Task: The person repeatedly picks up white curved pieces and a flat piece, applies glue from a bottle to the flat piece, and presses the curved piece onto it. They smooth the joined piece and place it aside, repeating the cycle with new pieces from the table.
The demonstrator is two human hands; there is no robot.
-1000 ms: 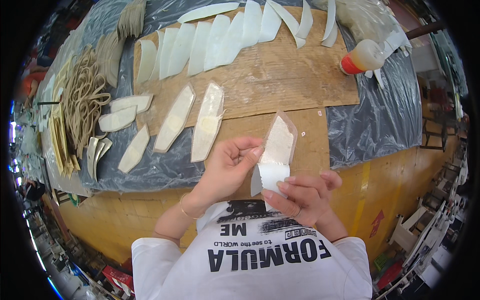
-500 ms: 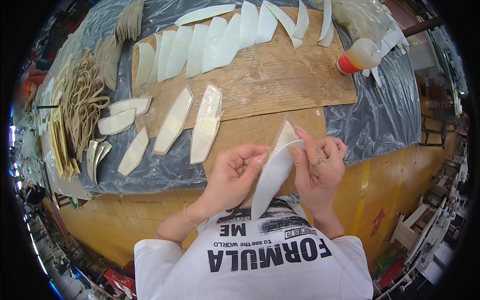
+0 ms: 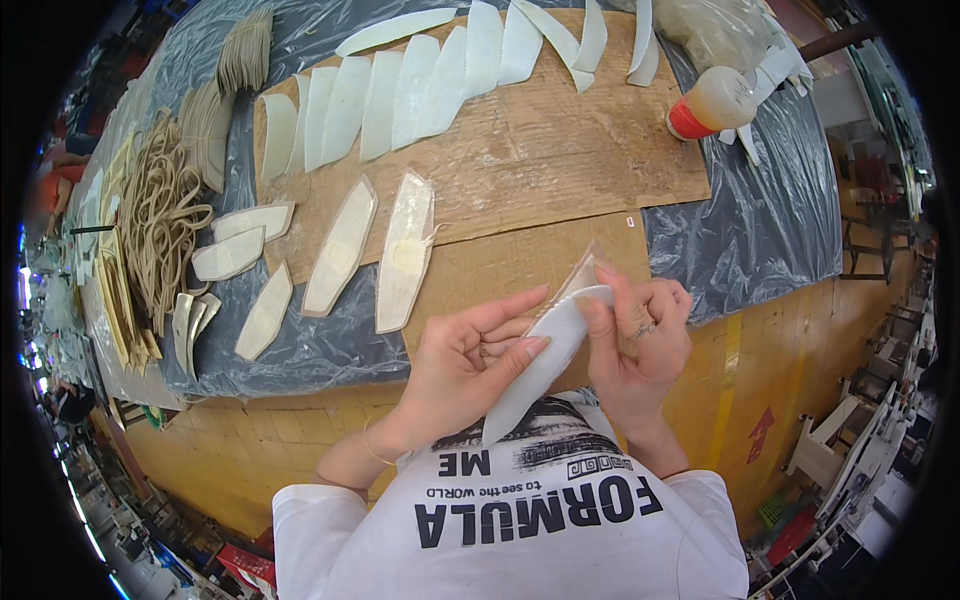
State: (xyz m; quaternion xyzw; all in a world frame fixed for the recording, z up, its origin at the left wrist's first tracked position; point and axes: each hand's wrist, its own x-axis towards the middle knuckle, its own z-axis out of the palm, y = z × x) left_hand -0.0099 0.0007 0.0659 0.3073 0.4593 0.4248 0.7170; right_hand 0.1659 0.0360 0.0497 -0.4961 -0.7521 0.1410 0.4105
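In front of my chest, my two hands hold a long white curved panel (image 3: 540, 368) against a beige backing piece (image 3: 586, 268) with a thin see-through edge. My right hand (image 3: 642, 335) pinches both layers near their upper end between thumb and forefinger; a ring shows on one finger. On the other side, my left hand (image 3: 472, 358) lays its thumb across the white panel's face, with its fingers partly hidden behind. The panel's lower tip hangs over my shirt. On the table left of my hands lie similar beige padded pieces (image 3: 405, 255) with narrow borders.
Brown cardboard (image 3: 570, 150) covers part of the plastic-wrapped table (image 3: 745, 235). White panels (image 3: 428, 85) line its far side. A bottle with a red band (image 3: 712, 103) stands at right. Beige looped strips (image 3: 165, 205) and bundled strips (image 3: 245, 50) lie at left.
My left thumb has moved farther onto the white panel's face, and the left fingers have loosened outward. The panel's lower tip has swung slightly left. My right hand keeps its pinch.
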